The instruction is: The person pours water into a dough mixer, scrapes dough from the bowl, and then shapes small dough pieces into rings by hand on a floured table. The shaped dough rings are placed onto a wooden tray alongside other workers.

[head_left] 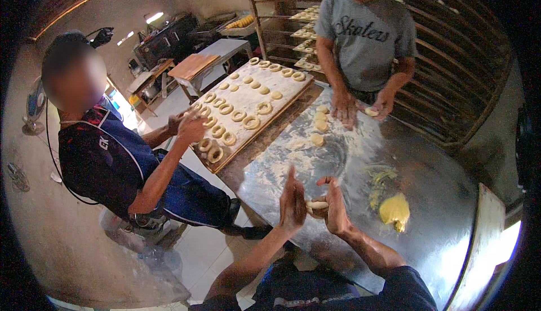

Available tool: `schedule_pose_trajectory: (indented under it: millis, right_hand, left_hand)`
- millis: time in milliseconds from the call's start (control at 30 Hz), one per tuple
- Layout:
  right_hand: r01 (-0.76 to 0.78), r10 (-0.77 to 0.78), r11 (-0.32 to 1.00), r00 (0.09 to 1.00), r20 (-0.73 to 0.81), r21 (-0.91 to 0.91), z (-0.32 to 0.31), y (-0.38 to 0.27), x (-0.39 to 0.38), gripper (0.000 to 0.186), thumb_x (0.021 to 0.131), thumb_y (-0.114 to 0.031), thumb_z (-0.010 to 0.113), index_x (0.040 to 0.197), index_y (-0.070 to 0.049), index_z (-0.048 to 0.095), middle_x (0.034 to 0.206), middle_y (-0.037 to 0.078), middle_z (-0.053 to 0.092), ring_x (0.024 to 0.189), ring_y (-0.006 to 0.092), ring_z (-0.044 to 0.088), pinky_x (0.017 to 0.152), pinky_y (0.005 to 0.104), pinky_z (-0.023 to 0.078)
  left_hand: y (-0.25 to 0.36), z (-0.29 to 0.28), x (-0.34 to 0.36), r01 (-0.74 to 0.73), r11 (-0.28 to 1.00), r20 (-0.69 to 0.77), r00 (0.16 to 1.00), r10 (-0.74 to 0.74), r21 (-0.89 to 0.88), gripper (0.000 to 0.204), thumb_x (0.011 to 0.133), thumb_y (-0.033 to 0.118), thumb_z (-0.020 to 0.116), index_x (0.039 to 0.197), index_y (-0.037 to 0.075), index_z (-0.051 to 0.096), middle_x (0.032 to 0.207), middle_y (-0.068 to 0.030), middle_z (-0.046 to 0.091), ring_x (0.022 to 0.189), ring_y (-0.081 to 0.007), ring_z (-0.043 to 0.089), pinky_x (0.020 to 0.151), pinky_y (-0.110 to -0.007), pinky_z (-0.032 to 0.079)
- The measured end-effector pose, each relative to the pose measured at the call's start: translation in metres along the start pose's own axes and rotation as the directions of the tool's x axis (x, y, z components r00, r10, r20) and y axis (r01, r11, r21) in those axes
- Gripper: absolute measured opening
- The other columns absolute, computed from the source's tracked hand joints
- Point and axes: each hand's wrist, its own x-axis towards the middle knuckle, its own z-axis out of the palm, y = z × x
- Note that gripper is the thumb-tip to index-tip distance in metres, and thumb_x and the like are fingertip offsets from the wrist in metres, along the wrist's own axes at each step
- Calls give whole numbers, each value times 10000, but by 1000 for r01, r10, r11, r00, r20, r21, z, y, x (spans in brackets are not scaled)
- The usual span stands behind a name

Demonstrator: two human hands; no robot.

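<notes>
Above the near edge of the metal table point(428, 170), my left hand point(292, 201) and my right hand point(337, 207) face each other. Between them is a pale piece of dough point(317, 205), possibly a ring, though the hands hide part of it. The fingers of both hands point up and away. Just beyond, flour point(293, 161) is spread over the tabletop. Several dough balls point(320, 125) lie in a line further off. To the right of my hands sits a soft yellow lump point(394, 210), with smears of it beside.
Left of the table's far part is a floured board point(248, 100) with several dough rings point(251, 121) and small dough rounds. A co-worker point(118, 147) stands beside it at left. Across the table another person point(369, 46) handles dough. Behind stands a rack point(445, 80) with trays.
</notes>
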Motion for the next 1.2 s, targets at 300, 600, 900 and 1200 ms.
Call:
schedule_pose_trajectory:
  millis: [300, 600, 900, 1200]
  right_hand:
    - [172, -137, 951, 980, 146, -259, 58, -30, 150, 558, 897, -405, 513, 1297, -91, 285, 894, 102, 578, 746, 187, 605, 646, 273, 484]
    - [404, -394, 692, 906, 155, -599, 102, -45, 344, 536, 792, -28, 623, 1251, -83, 352, 882, 66, 592, 793, 114, 578, 647, 268, 474]
    - [31, -471, 563, 833, -290, -826, 65, -38, 461, 587, 795, -351, 644, 1269, -185, 340, 790, 177, 646, 747, 376, 629, 680, 487, 475]
    - [53, -411, 70, 911, 20, -996, 2, -26, 477, 351, 792, -345, 643, 893, -33, 519, 823, 191, 624, 752, 396, 601, 680, 479, 469]
  left_hand:
    - [-65, -67, 130, 165, 704, 244, 970, 13, -691, 451, 924, 132, 485, 1355, 56, 373, 967, -55, 565, 782, -146, 555, 639, -290, 487]
    - [-116, -128, 291, 449, 494, 318, 889, -329, -745, 609, 828, -71, 549, 1371, 98, 330, 901, -84, 580, 747, -126, 579, 561, -237, 515]
    - [-214, -133, 403, -52, 825, -77, 990, 115, 563, 628, 728, 187, 715, 1291, 157, 440, 1099, -160, 565, 899, -256, 590, 752, -377, 473]
    - [-239, -126, 436, -172, 751, 437, 883, -169, 637, 523, 673, 311, 735, 1121, 91, 579, 988, -158, 594, 867, -293, 584, 772, -385, 473]
